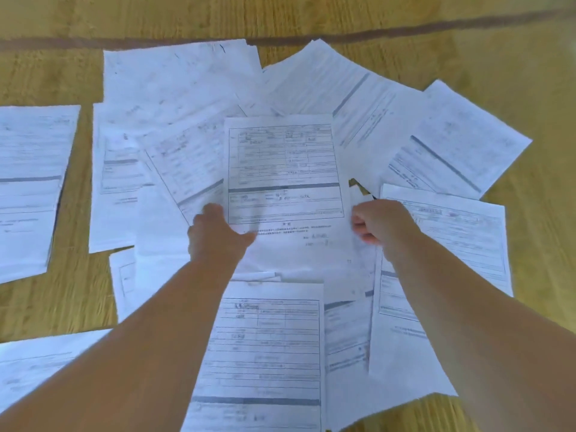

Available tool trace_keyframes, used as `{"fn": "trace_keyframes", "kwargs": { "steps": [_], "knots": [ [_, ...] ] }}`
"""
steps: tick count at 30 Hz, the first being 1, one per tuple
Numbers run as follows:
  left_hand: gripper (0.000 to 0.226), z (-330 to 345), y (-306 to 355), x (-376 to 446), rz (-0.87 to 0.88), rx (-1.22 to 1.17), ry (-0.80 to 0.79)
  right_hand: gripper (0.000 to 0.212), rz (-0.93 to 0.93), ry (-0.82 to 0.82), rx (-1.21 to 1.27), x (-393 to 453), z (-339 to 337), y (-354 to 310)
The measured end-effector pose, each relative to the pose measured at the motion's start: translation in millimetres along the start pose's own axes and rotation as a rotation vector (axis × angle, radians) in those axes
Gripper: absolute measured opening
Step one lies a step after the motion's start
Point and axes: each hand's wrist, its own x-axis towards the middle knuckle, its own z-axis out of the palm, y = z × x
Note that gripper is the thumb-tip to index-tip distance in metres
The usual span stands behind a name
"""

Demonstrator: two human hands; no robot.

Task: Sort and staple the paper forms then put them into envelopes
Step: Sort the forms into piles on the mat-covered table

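Holding 1 printed form (282,169) up near the middle of the view, both hands are gripping its bottom corners: the left hand (215,230) is pinching the 7 o'clock corner with its thumb on top, and the right hand (378,221) is curling its fingers round the 5 o'clock edge. Loose paper forms (174,88) are lying fanned out over the wooden floor (514,57), with another stack (31,169) sitting apart at 9 o'clock.

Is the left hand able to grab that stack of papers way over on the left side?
Probably yes. The left hand is busy holding the middle form, but only bare wooden floor and loose sheets lie between it and the left stack.
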Motion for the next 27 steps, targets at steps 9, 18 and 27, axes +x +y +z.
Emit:
{"fn": "trace_keyframes", "kwargs": {
  "steps": [9, 18, 27],
  "knots": [
    [0.030, 2, -5, -3, 0.050, -0.253, 0.045, 0.011, -0.207, 0.061, -0.154, 1, 3, 0],
    [0.015, -36, -13, 3, -0.045, -0.865, -0.020, 0.049, -0.033, -0.083, 0.308, -36, -2, -4],
    [0.002, -51, 12, -23, 0.391, -0.549, -0.121, 0.076, -0.096, -0.407, 0.516, -51, -33, -15]
  ]
}}
